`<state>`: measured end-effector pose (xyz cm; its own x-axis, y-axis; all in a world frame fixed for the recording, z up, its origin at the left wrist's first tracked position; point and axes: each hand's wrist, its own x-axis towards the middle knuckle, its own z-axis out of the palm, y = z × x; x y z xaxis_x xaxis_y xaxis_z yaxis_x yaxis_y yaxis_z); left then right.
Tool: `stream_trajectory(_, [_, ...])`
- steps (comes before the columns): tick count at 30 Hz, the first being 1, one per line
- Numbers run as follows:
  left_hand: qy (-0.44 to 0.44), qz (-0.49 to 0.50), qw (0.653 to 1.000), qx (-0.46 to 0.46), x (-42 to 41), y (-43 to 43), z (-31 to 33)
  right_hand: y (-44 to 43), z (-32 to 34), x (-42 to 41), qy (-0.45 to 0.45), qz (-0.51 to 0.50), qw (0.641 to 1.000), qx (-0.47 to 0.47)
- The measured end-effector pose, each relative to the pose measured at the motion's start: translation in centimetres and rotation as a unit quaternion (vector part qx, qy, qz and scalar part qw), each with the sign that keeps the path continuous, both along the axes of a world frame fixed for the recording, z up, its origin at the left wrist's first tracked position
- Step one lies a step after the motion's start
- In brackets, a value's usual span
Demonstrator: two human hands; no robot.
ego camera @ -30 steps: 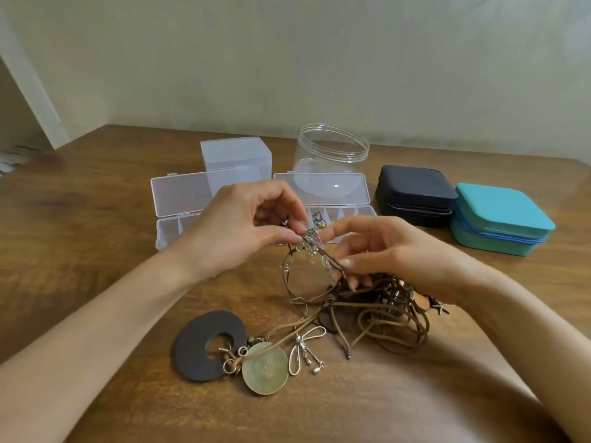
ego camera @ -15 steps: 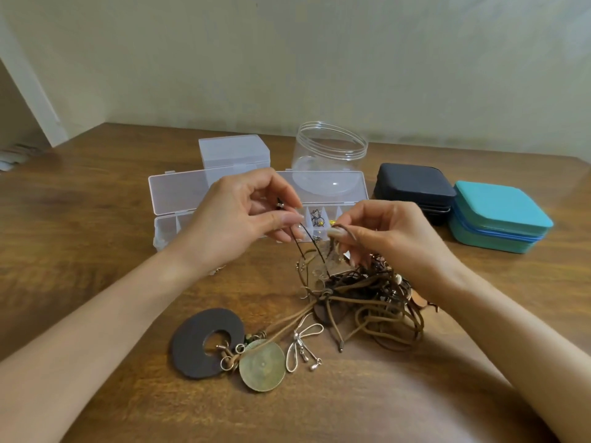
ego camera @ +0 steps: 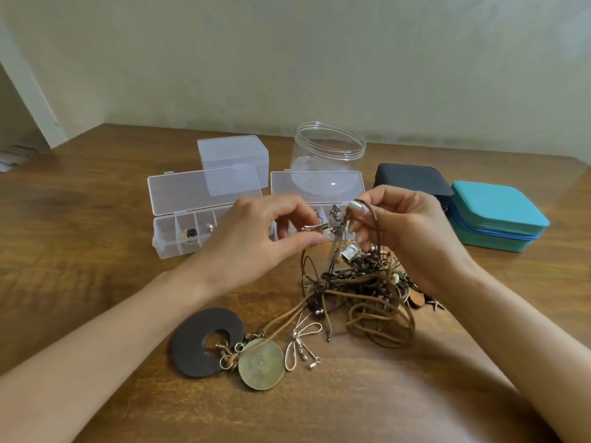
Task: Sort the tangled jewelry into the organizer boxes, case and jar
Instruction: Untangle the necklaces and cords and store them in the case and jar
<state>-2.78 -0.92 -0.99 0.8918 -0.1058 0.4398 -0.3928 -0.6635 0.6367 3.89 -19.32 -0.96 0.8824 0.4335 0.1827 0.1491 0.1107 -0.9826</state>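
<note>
Both hands work at the top of the tangled jewelry (ego camera: 361, 292), which lies in a heap on the wooden table (ego camera: 80, 251) in front of the open boxes. The left hand (ego camera: 256, 241) has its thumb and fingertips closed in a narrow pinch on a small coppery metal piece (ego camera: 311, 227). The right hand (ego camera: 406, 231) pinches a brown cord (ego camera: 372, 215) that loops over its forefinger, its other fingers curled beside a silvery charm (ego camera: 335, 219) held up between the two hands; whether they grip the charm itself cannot be told. From there cords hang down into the heap.

At the near left of the tangle lie a dark flat ring (ego camera: 195, 343), a round brass pendant (ego camera: 261, 364) touching it, and a silver wire piece with loops (ego camera: 300, 346) just beside the pendant, all tied to tan cords running back to the heap.

Behind the hands stand two clear organizer boxes with lids raised: the left box (ego camera: 172, 247) holds a few small pieces in its compartments, while the right box (ego camera: 316, 187) is mostly hidden by the hands. A small closed clear box (ego camera: 233, 158) and an open clear jar (ego camera: 329, 155) sit further back. To the right, a black case (ego camera: 412, 180) and a teal case (ego camera: 492, 215) sit side by side, both shut.
</note>
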Motion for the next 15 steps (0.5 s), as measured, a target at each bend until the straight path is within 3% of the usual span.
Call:
stream_trajectory(3, [-0.007,0.009,0.999,-0.032,0.1,0.2,0.1,0.0,0.1,-0.2,0.023,0.043,0.999,0.019])
stream_trajectory(8, [0.029,0.001,0.973,-0.231,0.3,1.2,1.1,-0.7,0.7,0.2,0.101,0.056,0.991,0.060])
stream_trajectory(12, [0.041,-0.013,0.947,-0.319,0.1,1.2,1.4,-1.6,1.0,0.8,0.029,0.051,0.998,0.021])
stream_trajectory(15, [0.045,0.004,0.950,-0.309,0.2,1.3,1.2,-2.1,1.4,0.9,0.005,0.098,0.992,0.078])
